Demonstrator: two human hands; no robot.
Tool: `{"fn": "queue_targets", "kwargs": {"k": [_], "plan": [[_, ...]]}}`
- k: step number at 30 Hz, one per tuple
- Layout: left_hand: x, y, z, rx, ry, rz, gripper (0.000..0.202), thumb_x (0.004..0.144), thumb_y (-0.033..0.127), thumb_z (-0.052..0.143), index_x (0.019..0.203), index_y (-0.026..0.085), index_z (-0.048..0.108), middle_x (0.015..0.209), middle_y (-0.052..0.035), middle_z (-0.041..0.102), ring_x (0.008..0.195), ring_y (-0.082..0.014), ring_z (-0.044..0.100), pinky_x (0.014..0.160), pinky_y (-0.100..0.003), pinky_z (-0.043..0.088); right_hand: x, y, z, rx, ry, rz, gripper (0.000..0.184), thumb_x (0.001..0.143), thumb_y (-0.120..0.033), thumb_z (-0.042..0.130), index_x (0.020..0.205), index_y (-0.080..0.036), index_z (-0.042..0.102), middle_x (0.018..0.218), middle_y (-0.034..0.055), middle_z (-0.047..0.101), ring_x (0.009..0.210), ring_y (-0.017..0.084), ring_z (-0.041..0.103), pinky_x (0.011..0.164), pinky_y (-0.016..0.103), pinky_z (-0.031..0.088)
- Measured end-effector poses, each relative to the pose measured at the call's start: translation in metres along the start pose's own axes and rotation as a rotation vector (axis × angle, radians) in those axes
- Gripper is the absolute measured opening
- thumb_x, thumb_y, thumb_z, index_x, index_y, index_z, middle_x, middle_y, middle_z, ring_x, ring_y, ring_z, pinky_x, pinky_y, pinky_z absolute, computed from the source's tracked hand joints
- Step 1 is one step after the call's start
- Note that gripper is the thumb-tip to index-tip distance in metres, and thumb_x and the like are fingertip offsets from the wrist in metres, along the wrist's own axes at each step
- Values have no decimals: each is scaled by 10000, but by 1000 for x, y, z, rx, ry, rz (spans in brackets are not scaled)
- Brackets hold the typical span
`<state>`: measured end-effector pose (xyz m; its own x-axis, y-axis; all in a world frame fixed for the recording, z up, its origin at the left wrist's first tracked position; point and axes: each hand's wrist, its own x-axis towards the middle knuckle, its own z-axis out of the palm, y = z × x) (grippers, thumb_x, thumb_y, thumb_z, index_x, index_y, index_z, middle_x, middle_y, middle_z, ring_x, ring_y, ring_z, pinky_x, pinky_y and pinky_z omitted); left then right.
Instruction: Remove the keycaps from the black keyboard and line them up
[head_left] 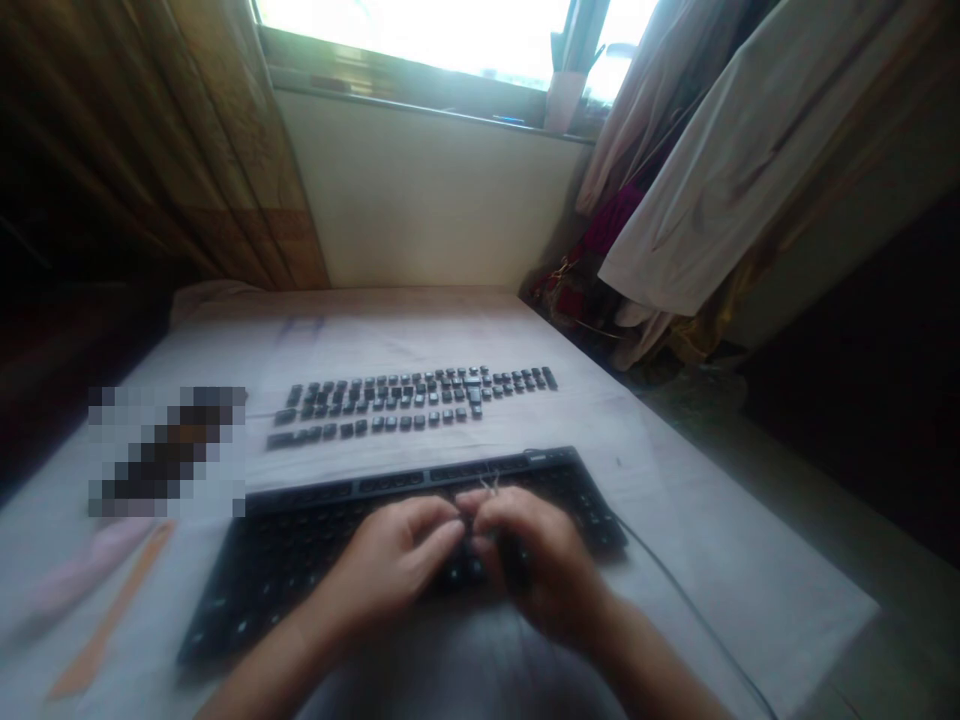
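Observation:
A black keyboard (292, 550) lies at a slant in front of me on the cloth-covered table, many of its keys bare or blurred. Above its middle, my left hand (397, 550) is closed, thumb and fingers pinched together; what they hold is too blurred to make out. Right beside it, my right hand (544, 555) is wrapped around a black-handled tool (512, 562) with thin light wire ends (489, 484) sticking up past the fingers. The fingertips of both hands meet or nearly meet. Beyond the keyboard, loose black keycaps (405, 397) lie in rows.
An orange strip (112, 620) and a pinkish cloth-like thing (94, 565) lie on the left, near a pixelated dark patch (169, 450). The keyboard's cable (690, 605) trails over the right side of the table (780, 590). Clothes (697, 200) hang at right; a curtain (225, 150) hangs left.

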<state>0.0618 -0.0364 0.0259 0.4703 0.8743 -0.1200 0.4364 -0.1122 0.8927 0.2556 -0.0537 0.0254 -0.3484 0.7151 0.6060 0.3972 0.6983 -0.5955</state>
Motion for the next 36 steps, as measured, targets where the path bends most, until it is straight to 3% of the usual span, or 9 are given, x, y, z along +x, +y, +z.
{"fn": "queue_targets", "kwargs": {"k": [5, 8, 10, 13, 14, 17, 21, 26, 36], "plan": [[0, 1, -2, 13, -49, 14, 382, 922, 474, 467, 843, 191, 709, 807, -20, 713, 760, -177, 641, 686, -240, 478, -1, 4, -1, -5, -70, -5, 115, 853, -126, 581, 902, -231, 581, 865, 30, 727, 777, 160, 679, 730, 273, 538], [1, 1, -5, 41, -4, 8, 377, 940, 471, 443, 893, 202, 703, 859, -13, 733, 819, -183, 660, 736, -241, 484, 8, 20, -11, -8, -62, 46, 118, 834, -149, 579, 923, -224, 596, 873, 35, 723, 797, 169, 680, 738, 280, 532], [2, 1, -8, 75, 53, 11, 359, 945, 468, 436, 946, 222, 698, 906, -4, 740, 865, -188, 666, 779, -249, 489, 21, 37, -22, -40, -16, 181, 125, 811, -170, 581, 923, -219, 605, 863, 33, 718, 788, 174, 680, 729, 285, 531], [2, -2, -12, 104, 106, 32, 332, 942, 463, 442, 986, 248, 691, 950, 7, 741, 903, -192, 670, 820, -258, 491, 46, 72, -35, -171, -8, 556, 111, 763, -190, 631, 872, -212, 629, 778, 4, 690, 689, 160, 654, 670, 269, 510], [2, -3, -13, 108, 115, 36, 328, 942, 460, 441, 984, 252, 691, 948, 9, 741, 901, -191, 671, 823, -257, 492, 55, 83, -37, -199, -5, 599, 104, 747, -172, 633, 847, -202, 630, 736, 1, 675, 635, 155, 636, 632, 265, 498], [2, -7, -16, 122, 134, 34, 318, 939, 453, 444, 968, 256, 692, 920, 14, 737, 871, -187, 672, 812, -254, 496, 75, 112, -33, -250, -10, 638, 109, 700, -124, 649, 776, -200, 631, 688, -14, 654, 612, 152, 614, 610, 255, 472], [3, -13, -17, 133, 140, 20, 318, 940, 455, 443, 972, 260, 693, 905, 13, 733, 853, -185, 669, 811, -261, 502, 85, 131, -18, -301, -49, 655, 166, 655, -84, 656, 760, -213, 653, 640, -39, 626, 597, 147, 593, 604, 240, 446], [5, -13, -19, 137, 141, -1, 322, 931, 452, 440, 955, 256, 695, 902, 6, 731, 854, -191, 671, 818, -275, 507, 85, 139, -8, -347, -87, 661, 201, 658, -78, 649, 792, -225, 676, 657, -44, 631, 613, 138, 579, 614, 226, 427], [7, -15, -19, 140, 140, -1, 316, 921, 448, 460, 956, 254, 708, 913, 1, 755, 859, -198, 685, 838, -294, 530, 81, 142, -11, -343, -90, 640, 203, 658, -85, 645, 787, -237, 689, 659, -39, 640, 630, 144, 582, 605, 218, 417]]}}
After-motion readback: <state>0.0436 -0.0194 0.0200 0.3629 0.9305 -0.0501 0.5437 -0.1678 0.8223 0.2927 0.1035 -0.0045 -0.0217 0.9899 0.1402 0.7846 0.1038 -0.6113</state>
